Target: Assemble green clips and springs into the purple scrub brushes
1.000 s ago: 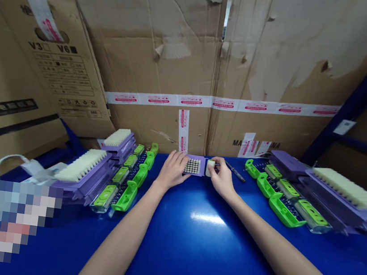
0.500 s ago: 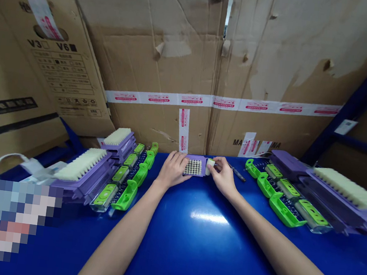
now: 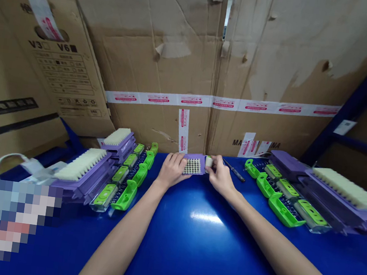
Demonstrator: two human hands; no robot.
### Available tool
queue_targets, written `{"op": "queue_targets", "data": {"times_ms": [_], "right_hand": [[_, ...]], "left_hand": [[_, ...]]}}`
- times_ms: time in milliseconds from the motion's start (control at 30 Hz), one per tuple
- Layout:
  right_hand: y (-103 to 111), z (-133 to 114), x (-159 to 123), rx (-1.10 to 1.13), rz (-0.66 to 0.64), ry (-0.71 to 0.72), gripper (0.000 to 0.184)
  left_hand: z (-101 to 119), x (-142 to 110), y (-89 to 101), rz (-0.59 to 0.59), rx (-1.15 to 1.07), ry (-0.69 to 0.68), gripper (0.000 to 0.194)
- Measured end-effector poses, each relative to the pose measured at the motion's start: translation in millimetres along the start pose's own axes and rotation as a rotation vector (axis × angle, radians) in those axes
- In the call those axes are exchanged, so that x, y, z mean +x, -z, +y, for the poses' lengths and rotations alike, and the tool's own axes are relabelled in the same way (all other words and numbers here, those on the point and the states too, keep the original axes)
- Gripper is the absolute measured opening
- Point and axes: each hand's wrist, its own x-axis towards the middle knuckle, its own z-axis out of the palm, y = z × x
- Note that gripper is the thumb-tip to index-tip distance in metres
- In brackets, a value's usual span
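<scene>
My left hand is closed over the left end of a purple plastic part. Rows of pale round tips with dark gaps fill the middle of that part. At its right end my right hand pinches a small whitish block with a green top. The block sits against the purple edge; whether it is seated there I cannot tell. Just right of my right hand lies a dark pen-like tool, probably a screwdriver.
On the left stand purple parts with cream bristles, beside clear-and-green pieces, springs and bright green covers. A similar group with a purple bristled part and green covers is on the right. Cardboard walls the blue table.
The small block in my right hand has moved slightly up and in toward the purple part. My right hand has turned a little, and the purple part is tilted slightly more.
</scene>
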Motion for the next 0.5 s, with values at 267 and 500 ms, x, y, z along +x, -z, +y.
{"op": "queue_targets", "data": {"times_ms": [267,500], "right_hand": [[7.9,-2.4,-3.4,0.012,-0.057,0.038,0.031],[3.3,-11.1,-6.5,0.326,0.048,-0.2,0.042]], "left_hand": [[0.6,0.1,0.9,0.021,-0.003,-0.036,0.042],[-2.7,-1.8,-0.9,0.087,-0.063,0.046,0.033]]}}
